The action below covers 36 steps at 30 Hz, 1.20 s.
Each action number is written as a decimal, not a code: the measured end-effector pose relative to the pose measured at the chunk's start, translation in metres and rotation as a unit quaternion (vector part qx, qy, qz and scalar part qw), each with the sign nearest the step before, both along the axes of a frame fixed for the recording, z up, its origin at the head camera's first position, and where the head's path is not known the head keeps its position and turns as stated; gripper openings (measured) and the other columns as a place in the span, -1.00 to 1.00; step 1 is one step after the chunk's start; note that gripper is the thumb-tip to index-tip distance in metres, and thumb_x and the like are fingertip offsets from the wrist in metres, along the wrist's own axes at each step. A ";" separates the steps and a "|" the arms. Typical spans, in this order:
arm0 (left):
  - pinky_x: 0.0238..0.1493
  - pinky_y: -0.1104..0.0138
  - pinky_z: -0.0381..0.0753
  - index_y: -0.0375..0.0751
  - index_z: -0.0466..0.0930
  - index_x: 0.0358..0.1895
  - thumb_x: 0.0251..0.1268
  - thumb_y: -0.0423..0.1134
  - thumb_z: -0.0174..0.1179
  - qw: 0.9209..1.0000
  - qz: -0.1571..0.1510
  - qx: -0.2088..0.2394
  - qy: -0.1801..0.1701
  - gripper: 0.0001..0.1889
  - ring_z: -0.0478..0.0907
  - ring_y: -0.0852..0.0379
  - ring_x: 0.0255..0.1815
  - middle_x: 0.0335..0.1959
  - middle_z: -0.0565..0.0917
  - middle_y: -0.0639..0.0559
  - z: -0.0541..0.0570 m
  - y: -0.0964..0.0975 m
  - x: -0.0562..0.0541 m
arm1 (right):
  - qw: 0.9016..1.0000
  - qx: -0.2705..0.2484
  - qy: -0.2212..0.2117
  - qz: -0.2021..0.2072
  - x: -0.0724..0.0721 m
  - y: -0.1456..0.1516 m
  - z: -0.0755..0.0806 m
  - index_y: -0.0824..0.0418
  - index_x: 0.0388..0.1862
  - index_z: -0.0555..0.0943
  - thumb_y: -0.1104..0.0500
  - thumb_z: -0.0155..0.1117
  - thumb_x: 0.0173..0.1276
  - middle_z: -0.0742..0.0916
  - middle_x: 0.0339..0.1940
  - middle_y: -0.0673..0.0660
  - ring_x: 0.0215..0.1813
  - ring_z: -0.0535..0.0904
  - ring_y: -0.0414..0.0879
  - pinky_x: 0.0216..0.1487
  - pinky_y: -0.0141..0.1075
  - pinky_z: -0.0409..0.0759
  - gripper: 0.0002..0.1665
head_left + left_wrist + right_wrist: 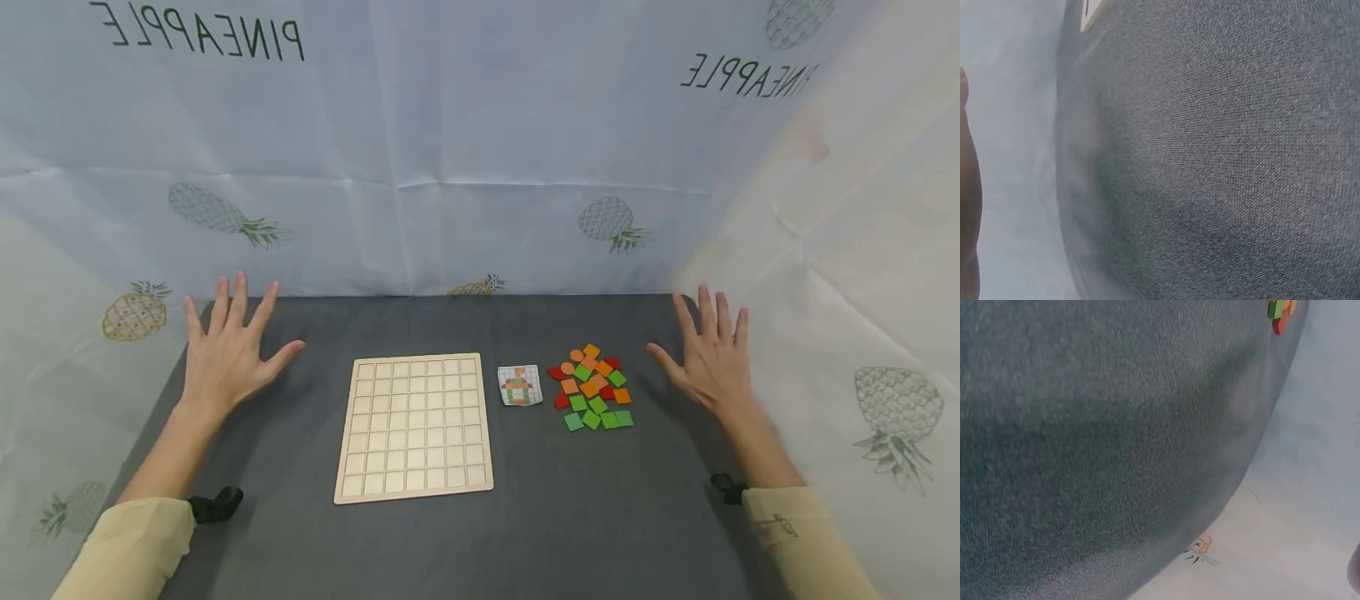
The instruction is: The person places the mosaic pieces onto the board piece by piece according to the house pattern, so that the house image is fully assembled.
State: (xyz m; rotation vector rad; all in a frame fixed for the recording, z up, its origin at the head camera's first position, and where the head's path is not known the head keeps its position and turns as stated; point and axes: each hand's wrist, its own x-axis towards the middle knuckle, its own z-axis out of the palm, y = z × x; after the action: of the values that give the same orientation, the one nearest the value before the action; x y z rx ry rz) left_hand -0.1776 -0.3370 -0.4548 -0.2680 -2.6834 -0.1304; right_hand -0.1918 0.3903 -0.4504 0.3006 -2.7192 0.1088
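Observation:
My left hand (225, 358) is spread above the left side of the table, fingers straight and holding nothing. On the opposite side my right hand (712, 362) is spread too, its thumb toward the pile of colored tiles (597, 385). That pile mixes green and orange squares, orange circles and red pieces, some overlapping. Between the hands lies a pale wooden grid board (416, 427), its square cells bare. A small pattern card (520, 386) with a colored picture on a grid sits between board and tiles. In the left wrist view just a corner of the board (1090, 14) shows.
A dark grey cloth (420, 550) covers the table. White curtains printed with pineapples (487, 125) stand behind it and along both sides. A black strap (216, 505) is at the left wrist, another black strap (727, 489) at the right.

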 end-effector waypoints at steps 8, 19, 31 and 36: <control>0.70 -0.51 -0.12 0.17 0.01 0.81 0.37 0.74 -0.19 1.000 0.004 0.019 -0.006 0.10 0.11 -0.44 0.77 0.77 0.15 -0.36 0.000 0.000 0.004 | 1.000 -0.014 0.005 0.003 0.003 -0.007 -0.001 0.01 0.85 0.05 -0.73 -0.19 0.45 0.20 0.79 0.43 0.73 0.12 0.52 0.69 0.56 -0.08 0.25; -0.05 -0.39 0.58 -0.16 0.28 0.70 0.52 0.00 0.33 0.989 -0.009 0.111 -0.098 -0.20 0.59 -0.50 0.20 0.34 0.58 -0.49 0.000 0.014 0.027 | 0.990 -0.120 -0.061 0.051 0.019 -0.024 -0.015 0.29 0.72 0.21 -0.21 0.43 0.44 0.36 0.64 0.53 0.53 0.33 0.58 0.31 0.60 0.40 0.10; 0.02 0.05 0.72 -0.30 0.39 0.59 0.67 -0.10 0.23 0.914 -0.040 0.294 -0.277 -0.40 0.68 -0.30 0.21 0.36 0.59 -0.41 -0.022 0.046 0.067 | 0.936 -0.266 -0.209 0.100 0.043 -0.035 -0.033 0.32 0.34 0.61 0.19 0.52 0.45 0.76 0.14 0.31 0.01 0.69 -0.09 -0.06 -0.35 0.70 -0.45; -0.05 0.42 0.67 -0.25 0.50 0.51 0.63 -0.08 0.28 0.888 -0.061 0.342 -0.301 -0.46 0.66 0.22 0.14 0.33 0.65 -0.29 -0.029 0.059 0.076 | 0.907 -0.313 -0.247 0.137 0.052 -0.033 -0.039 0.34 0.15 0.70 0.29 0.53 0.42 0.79 -0.09 0.27 -0.19 0.64 -0.34 -0.20 -0.44 0.65 -0.64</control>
State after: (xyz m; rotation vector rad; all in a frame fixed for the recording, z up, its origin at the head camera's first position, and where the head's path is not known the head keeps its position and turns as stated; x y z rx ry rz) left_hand -0.1014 -0.2781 -0.4843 -0.1846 -2.9721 -1.3641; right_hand -0.1396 0.3577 -0.4896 0.5090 -2.8985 1.2617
